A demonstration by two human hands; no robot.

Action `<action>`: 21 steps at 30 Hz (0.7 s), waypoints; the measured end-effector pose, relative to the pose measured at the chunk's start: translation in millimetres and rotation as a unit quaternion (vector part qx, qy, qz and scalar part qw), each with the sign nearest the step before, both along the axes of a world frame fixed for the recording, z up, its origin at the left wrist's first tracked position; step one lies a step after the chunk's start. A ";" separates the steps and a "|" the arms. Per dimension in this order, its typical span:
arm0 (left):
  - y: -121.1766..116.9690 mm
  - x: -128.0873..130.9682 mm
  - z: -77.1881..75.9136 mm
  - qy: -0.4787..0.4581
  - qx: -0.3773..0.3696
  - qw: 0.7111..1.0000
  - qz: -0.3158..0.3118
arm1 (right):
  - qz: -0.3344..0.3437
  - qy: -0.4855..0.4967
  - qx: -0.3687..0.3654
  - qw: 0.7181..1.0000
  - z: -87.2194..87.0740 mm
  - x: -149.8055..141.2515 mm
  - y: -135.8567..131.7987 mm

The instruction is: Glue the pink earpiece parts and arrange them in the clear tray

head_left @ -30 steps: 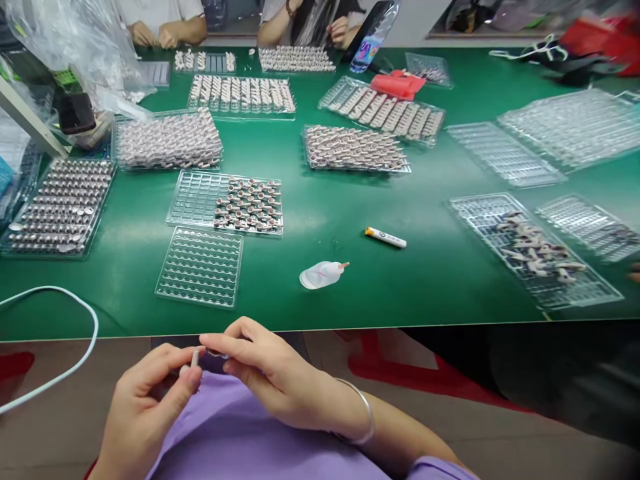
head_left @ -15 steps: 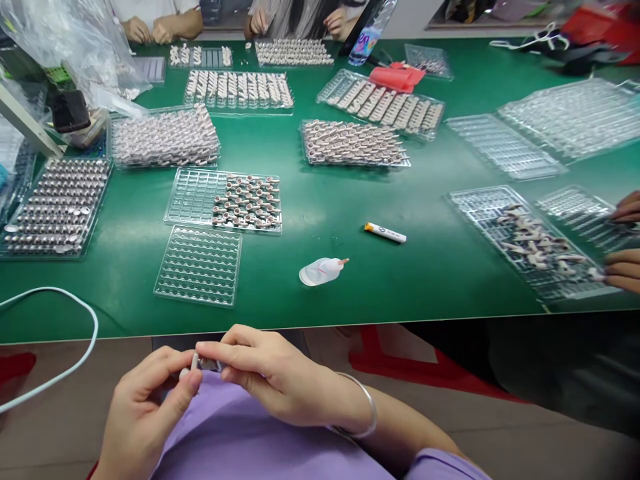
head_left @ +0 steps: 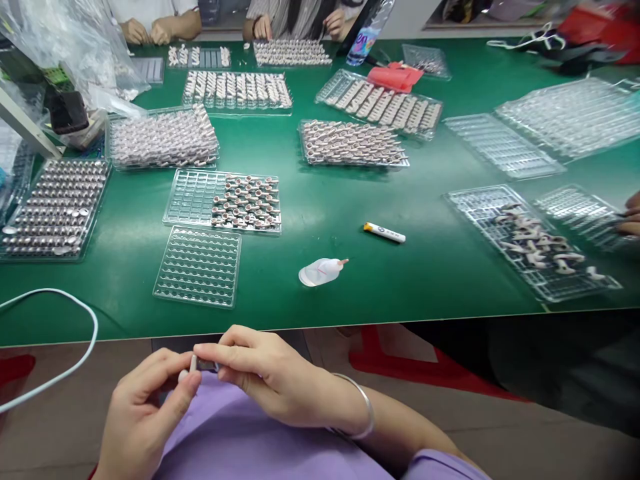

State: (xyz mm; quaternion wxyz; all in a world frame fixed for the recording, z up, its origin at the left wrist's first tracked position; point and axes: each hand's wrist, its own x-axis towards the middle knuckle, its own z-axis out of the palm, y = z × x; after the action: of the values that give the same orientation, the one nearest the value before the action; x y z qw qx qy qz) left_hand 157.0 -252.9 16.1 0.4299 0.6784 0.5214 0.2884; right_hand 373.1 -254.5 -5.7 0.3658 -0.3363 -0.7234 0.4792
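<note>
In front of my lap, below the table edge, my left hand pinches a small white earphone-like part between thumb and index finger. My right hand meets it from the other side, its index fingertip touching the top of the part. A small dark, shiny piece shows under the right fingers; whether it belongs to the white part I cannot tell. On the table just beyond lie a clear tray with round hollows and a translucent squeeze bottle on its side.
Half-filled tray, tray of shiny round parts, full tray and tray of loose pieces lie around. A white marker-like tube lies mid-table. A pale cable loops left. A co-worker's hand is at right.
At the right, a co-worker's nearer hand has drawn away from the tray of loose pieces, leaving a white piece at its corner. A person's hand across the table has shifted. My hands barely move.
</note>
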 end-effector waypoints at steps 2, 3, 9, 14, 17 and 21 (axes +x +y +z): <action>0.5 0.3 0.7 0.000 0.004 1.000 -0.001 | -0.002 0.001 -0.001 1.000 -0.6 -0.5 -0.1; 0.8 0.8 1.3 -0.001 0.008 1.000 -0.001 | -0.004 0.003 0.000 1.000 -1.0 -0.7 -0.1; 1.5 2.5 1.5 -0.009 0.023 1.000 0.002 | -0.007 0.016 0.007 1.000 -3.7 -1.4 0.1; 0.2 -0.2 -0.7 -0.004 0.014 1.000 -0.005 | -0.007 0.026 0.019 0.999 -4.0 -2.4 0.7; 0.0 -0.9 -0.3 0.001 0.018 1.000 -0.003 | -0.006 0.027 0.013 1.000 -4.1 -3.0 0.8; 0.8 0.2 0.4 0.008 0.018 1.000 0.001 | -0.007 0.021 0.005 1.000 -4.4 -3.3 0.7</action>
State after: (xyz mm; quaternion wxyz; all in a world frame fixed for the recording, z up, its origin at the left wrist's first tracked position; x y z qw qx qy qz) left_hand 157.3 -252.1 16.5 0.4130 0.6881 0.5201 0.2924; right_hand 369.8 -253.7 -10.0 0.3860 -0.3291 -0.7155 0.4804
